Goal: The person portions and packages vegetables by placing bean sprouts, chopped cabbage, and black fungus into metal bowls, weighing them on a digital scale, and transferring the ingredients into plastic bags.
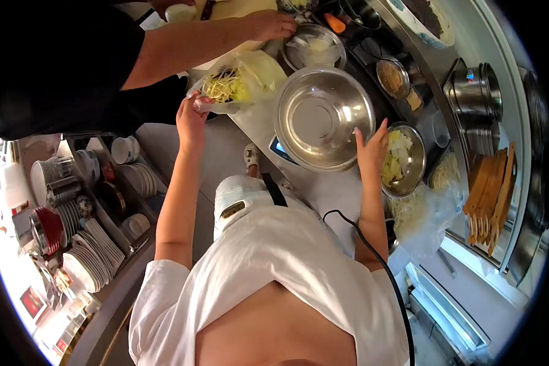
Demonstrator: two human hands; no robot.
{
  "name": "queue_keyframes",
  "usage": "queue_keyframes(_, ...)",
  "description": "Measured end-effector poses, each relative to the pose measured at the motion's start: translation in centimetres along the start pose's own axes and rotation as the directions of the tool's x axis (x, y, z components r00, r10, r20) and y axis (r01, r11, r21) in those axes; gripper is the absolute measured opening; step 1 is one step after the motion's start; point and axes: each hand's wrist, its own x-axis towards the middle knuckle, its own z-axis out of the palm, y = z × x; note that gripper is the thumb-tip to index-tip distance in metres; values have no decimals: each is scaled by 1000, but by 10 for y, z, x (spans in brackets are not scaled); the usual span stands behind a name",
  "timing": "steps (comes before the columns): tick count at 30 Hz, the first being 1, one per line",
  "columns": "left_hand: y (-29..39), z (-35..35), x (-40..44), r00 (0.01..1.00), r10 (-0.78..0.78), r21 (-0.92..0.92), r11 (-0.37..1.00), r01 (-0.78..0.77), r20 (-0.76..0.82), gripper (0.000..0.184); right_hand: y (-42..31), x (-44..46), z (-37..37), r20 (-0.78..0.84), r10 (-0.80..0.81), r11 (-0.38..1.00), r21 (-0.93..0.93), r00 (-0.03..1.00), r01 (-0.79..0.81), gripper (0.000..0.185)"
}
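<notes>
My left hand (192, 120) pinches the edge of a clear plastic bag (263, 68) that holds bean sprouts (224, 86) and some yellow-green leaves. In front of me stands a large steel mixing bowl (323, 116) with nothing in it. Beneath its near left edge shows part of a scale with a blue display (280, 148). My right hand (372, 149) is at the bowl's right side, thumb and fingers apart; whether the thumb touches the rim I cannot tell. Just right of that hand is a steel bowl of chopped cabbage (402, 160).
At upper left a co-worker's arm (201, 46) reaches over to a steel bowl with a plastic bag (314, 46). A carrot (334, 23), a small brown-filled bowl (393, 77) and bagged noodle-like strands (409, 210) lie along the counter. Stacked plates (85, 265) fill shelves at left.
</notes>
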Motion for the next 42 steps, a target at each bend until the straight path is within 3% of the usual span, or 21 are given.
queue_keyframes(1, 2, 0, -2, 1000, 4, 1, 1000, -4, 8, 22, -16, 9, -1, -103, -199, 978, -85, 975, 191, 62)
queue_keyframes(5, 7, 1, -5, 999, -23, -21, 1000, 22, -25, 23, -133, 23, 31, 179, -651, 759, 155, 737, 633, 51)
queue_keyframes(9, 16, -9, -1, 999, -36, -100, 994, 34, -14, 27, -166, 29, 133, 333, -737, 530, -254, 588, 809, 30)
queue_keyframes(11, 30, -15, -9, 998, 7, -99, 995, -1, 60, 33, -185, 40, 134, 277, -767, 611, 40, 579, 790, 22)
queue_keyframes(12, 44, -7, -23, 996, 33, -78, 997, -27, 83, 34, -194, 43, 131, 251, -779, 622, 192, 575, 759, 20)
queue_keyframes(14, 68, 2, -42, 995, 55, 28, 998, -58, 83, 40, -211, 51, 117, 402, -523, 731, 666, 752, 152, 19)
queue_keyframes(15, 79, 1, -48, 970, 113, 54, 990, -127, 216, 39, -215, 52, 107, 531, -399, 612, 762, 747, -214, 21)
queue_keyframes(17, 105, 17, -77, 963, 214, 227, 942, -247, 161, 38, -220, 45, 80, 437, -577, 182, 892, 690, -413, 26)
queue_keyframes(18, 119, 10, -88, 936, 214, 301, 906, -297, 279, 41, -225, 36, 57, 381, -656, -22, 853, 652, -521, 26)
queue_keyframes(20, 147, 19, -122, 848, 240, 445, 765, -465, 473, 46, -242, 15, -2, 311, -750, 13, 889, 584, -457, 28)
queue_keyframes(21, 160, 40, -145, 784, 262, 494, 654, -573, 562, 48, -244, 1, -15, 206, -787, 53, 962, 582, -268, 27)
queue_keyframes(23, 175, 52, -196, 933, 115, 850, 386, -358, 340, 52, -252, -20, -75, 238, -866, 140, 960, 440, -243, 38)
queue_keyframes(24, 176, 72, -218, 909, 181, 882, 231, -411, 376, 50, -253, -31, -97, 251, -878, 130, 944, 408, -302, 42)
queue_keyframes(26, 166, 78, -249, 872, 318, 864, 225, -451, 373, 47, -244, -49, -123, 217, -889, 105, 954, 403, -282, 47)
queue_keyframes(27, 155, 74, -259, 881, 368, 811, 389, -437, 298, 46, -236, -59, -132, 176, -888, 95, 974, 426, -204, 46)
queue_keyframes(28, 145, 69, -270, 883, 415, 722, 538, -434, 221, 44, -226, -70, -137, 150, -900, 129, 988, 410, -80, 39)
queue_keyframes(30, 134, 89, -283, 795, 459, 800, 253, -545, 396, 50, -211, -104, -153, 10, -873, 211, 909, 488, 359, 22)
queue_keyframes(32, 119, 81, -291, 787, 442, 680, 416, -604, 430, 58, -195, -126, -160, -120, -850, 293, 701, 513, 650, 26)
queue_keyframes(34, 102, 74, -300, 799, 383, 532, 601, -596, 463, 65, -178, -136, -169, -237, -788, 292, 669, 568, 683, 30)
queue_keyframes(37, 88, 95, -309, 809, 63, 641, 575, -508, 585, 58, -143, -137, -207, -229, -683, 362, 718, 694, 594, 34)
queue_keyframes(42, 20, 134, -304, 647, -132, 589, 577, -566, 751, 53, -83, -168, -231, 185, -627, 708, 541, 757, 454, 41)
